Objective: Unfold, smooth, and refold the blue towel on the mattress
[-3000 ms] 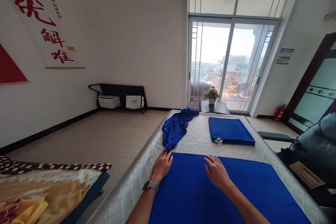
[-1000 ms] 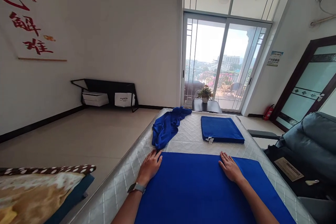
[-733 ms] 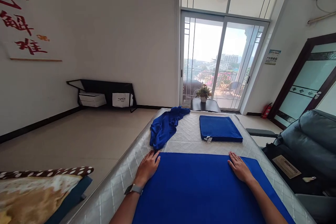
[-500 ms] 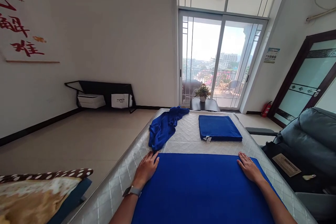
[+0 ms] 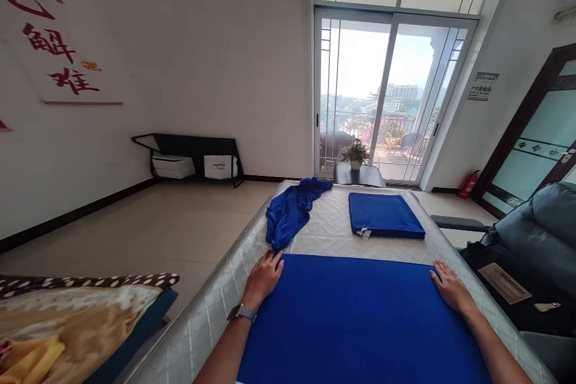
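Note:
A flat blue cloth (image 5: pixel 355 318) with a straight far edge lies spread over the white quilted mattress (image 5: pixel 216 294). My left hand (image 5: pixel 265 276) rests flat at its far left corner, fingers stretched out, a watch on the wrist. At the far right corner lies my right hand (image 5: pixel 451 289), palm down with fingers extended, covering that corner. Neither hand grips anything. Just beyond my left fingertips is a crumpled blue cloth (image 5: pixel 290 213). A neatly folded blue cloth (image 5: pixel 384 215) with a white tag sits farther back on the right.
A dark armchair (image 5: pixel 537 252) stands close along the right side. At lower left is a bed with patterned bedding (image 5: pixel 90 312). Behind the mattress, a potted plant (image 5: pixel 356 155) stands on a black chair (image 5: pixel 360 176) before the glass sliding doors (image 5: pixel 351 84).
My right hand has slid outward to the right, onto the blue cloth's far right corner. My left hand keeps its place at the left corner. The view has turned slightly left.

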Available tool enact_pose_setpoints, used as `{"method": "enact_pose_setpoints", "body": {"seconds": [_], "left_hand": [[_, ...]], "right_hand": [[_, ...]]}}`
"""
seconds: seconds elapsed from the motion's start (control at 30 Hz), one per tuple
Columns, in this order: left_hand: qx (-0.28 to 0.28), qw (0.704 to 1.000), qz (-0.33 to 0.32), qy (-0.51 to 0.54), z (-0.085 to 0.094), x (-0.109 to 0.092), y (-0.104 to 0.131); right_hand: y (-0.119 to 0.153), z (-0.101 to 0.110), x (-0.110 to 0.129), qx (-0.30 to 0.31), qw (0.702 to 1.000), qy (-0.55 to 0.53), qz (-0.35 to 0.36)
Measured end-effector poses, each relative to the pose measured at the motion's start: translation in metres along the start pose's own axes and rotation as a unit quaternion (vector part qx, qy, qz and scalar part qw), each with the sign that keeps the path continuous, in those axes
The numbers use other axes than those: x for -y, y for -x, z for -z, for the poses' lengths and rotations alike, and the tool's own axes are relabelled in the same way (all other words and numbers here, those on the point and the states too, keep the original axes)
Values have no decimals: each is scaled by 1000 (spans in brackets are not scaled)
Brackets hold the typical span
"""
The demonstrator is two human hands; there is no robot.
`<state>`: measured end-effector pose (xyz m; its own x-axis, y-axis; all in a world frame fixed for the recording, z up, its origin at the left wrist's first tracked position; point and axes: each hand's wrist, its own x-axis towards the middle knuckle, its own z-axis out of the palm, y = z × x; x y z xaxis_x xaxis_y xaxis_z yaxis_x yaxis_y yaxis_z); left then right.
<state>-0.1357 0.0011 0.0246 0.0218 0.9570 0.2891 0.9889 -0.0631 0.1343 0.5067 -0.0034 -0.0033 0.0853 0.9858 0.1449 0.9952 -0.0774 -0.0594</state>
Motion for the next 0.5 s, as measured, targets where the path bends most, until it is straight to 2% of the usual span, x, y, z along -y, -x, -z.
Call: {"method": "enact_pose_setpoints", "body": {"seconds": [0.1,0.17,0.27,0.37,0.5], "left_hand": [[-4,1000,-2,-2,0,0,1],[-12,1000,-2,-1,-2,2,1],[-24,1000,1,10,-5,3,0],[-33,999,5,23,-8,4,0],[-37,999,2,18,-8,5,0]], "right_hand": [[5,9,6,-30,999,36,-17],[10,17,18,-66,996,58,-29],[16,31,59,-118,990,64,-30],[26,46,135,-115,993,32,12],[54,60,269,-12,990,-55,132]]}}
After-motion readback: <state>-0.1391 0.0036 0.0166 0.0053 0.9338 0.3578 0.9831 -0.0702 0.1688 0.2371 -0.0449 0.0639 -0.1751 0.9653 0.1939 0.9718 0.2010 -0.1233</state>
